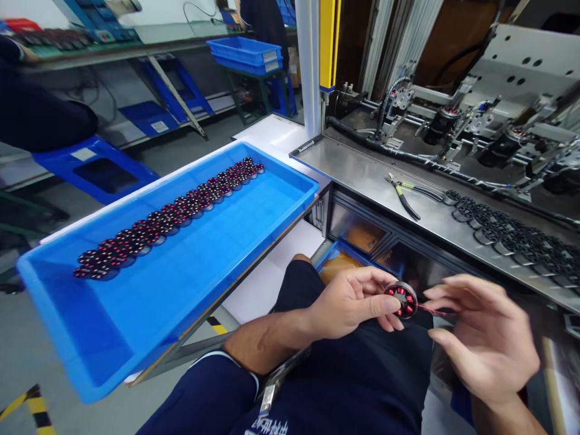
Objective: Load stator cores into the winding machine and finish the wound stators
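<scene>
My left hand (342,305) pinches a round motor stator (409,295) between thumb and fingers, above my lap. Red copper windings fill its dark ring. Thin red wire ends (432,310) stick out from its right side toward my right hand (496,335). That hand is slightly blurred, with thumb and fingers apart; whether a fingertip touches the wires I cannot tell. To the left, a long blue tray (190,290) holds rows of wound stators (172,217) with red windings. Several dark stator cores (512,232) lie grouped on the metal bench at right.
Green-handled cutters (408,196) lie on the metal bench (353,169), in front of a winding machine (475,115). A yellow-edged post (330,45) rises beyond the tray. Blue stools (97,166), stacked blue trays (247,54) and other people at a workbench are behind on the left.
</scene>
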`<state>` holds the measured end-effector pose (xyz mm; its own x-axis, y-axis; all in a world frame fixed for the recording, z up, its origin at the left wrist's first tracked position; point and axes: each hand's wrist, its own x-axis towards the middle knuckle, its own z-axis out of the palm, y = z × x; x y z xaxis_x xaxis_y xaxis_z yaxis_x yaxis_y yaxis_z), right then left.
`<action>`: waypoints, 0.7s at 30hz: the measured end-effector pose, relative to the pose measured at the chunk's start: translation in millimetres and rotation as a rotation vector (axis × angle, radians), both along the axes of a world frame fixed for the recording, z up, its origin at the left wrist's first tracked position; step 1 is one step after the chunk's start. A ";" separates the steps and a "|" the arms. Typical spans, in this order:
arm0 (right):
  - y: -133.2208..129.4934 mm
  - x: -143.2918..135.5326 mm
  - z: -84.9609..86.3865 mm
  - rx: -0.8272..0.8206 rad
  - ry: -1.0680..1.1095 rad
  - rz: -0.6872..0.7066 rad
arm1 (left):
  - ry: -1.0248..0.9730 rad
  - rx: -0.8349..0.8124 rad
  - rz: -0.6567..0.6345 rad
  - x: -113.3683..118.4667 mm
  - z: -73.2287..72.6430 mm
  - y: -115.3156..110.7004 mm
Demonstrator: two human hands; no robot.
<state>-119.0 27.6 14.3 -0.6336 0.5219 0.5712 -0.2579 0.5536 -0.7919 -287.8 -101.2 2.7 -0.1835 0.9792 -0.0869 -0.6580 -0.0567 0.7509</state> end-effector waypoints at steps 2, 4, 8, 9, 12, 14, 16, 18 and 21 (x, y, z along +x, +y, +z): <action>-0.7 -1.5 0.3 0.063 -0.072 0.064 | -0.003 0.003 -0.007 0.7 -1.1 0.8; -2.4 -4.1 3.1 0.142 -0.077 0.096 | -0.005 0.004 -0.015 1.9 -1.1 1.4; -7.5 -9.6 12.4 0.253 -0.074 0.055 | -0.010 -0.008 -0.018 2.7 0.9 1.2; -9.2 -10.6 14.2 0.270 -0.081 0.034 | -0.010 -0.013 -0.015 2.5 1.1 1.1; -15.5 -13.1 16.5 0.297 -0.102 -0.027 | -0.015 -0.008 0.008 1.7 -0.2 0.9; -19.5 -14.6 16.5 0.313 -0.112 -0.066 | -0.035 0.021 0.036 1.5 -1.7 0.5; -22.1 -16.5 18.1 0.317 -0.122 -0.097 | -0.056 0.075 0.070 0.9 -1.9 -0.5; -22.7 -18.7 23.3 0.317 -0.133 -0.117 | -0.110 0.164 0.102 -0.5 -0.5 -1.3; -19.1 -18.8 35.6 0.388 -0.174 -0.061 | -0.247 0.263 0.138 -3.3 -0.9 1.2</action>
<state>-137.8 8.5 49.9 -0.7127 0.3287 0.6197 -0.0964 0.8292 -0.5506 -291.1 -100.0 1.8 -0.3198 0.9415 0.1060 -0.7903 -0.3268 0.5184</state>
